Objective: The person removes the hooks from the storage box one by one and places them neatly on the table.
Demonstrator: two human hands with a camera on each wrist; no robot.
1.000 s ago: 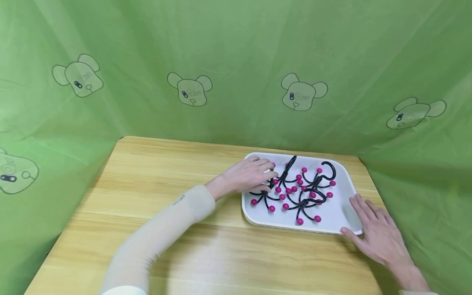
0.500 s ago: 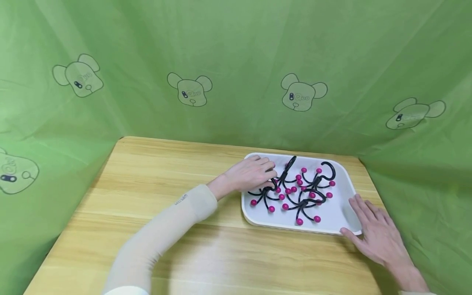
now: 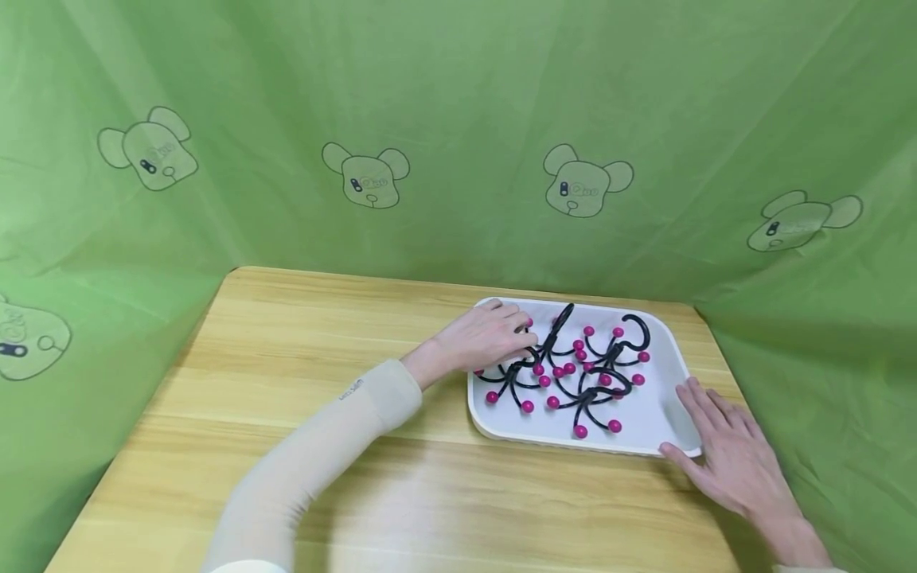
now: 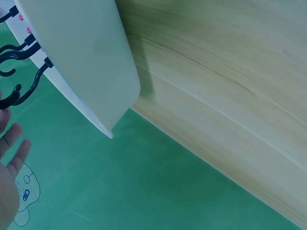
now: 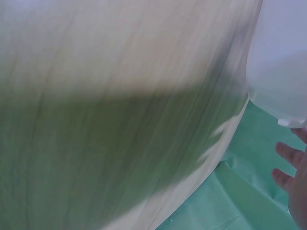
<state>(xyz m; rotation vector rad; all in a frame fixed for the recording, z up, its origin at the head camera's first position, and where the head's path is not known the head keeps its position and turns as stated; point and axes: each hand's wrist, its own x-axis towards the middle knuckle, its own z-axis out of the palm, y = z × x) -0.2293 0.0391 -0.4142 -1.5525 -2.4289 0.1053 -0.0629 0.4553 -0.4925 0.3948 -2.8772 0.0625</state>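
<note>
A white tray [image 3: 659, 406] holds several black scalp massagers with curved hook handles and pink ball tips. My left hand [image 3: 487, 334] hovers over the tray's left end, right at the hook of the leftmost massager [image 3: 512, 374]. In the left wrist view its fingers [image 4: 18, 155] are loosely spread just below a black hook [image 4: 9, 100]. Two more massagers, one at the front [image 3: 589, 396] and one at the back right [image 3: 616, 350], lie with hooks up. My right hand [image 3: 734, 450] rests with extended fingers along the tray's right rim, thumb at the front corner.
The tray stands at the right back of a wood-grain table [image 3: 337, 358]. A green curtain [image 3: 458, 95] with mouse-head prints hangs around the back and sides. Another massager [image 3: 552, 342] stands behind the leftmost one, its handle pointing up.
The leftmost massager has shifted and turned slightly under my left hand, and more of its hook shows than a second ago. My right hand stays at the rim.
</note>
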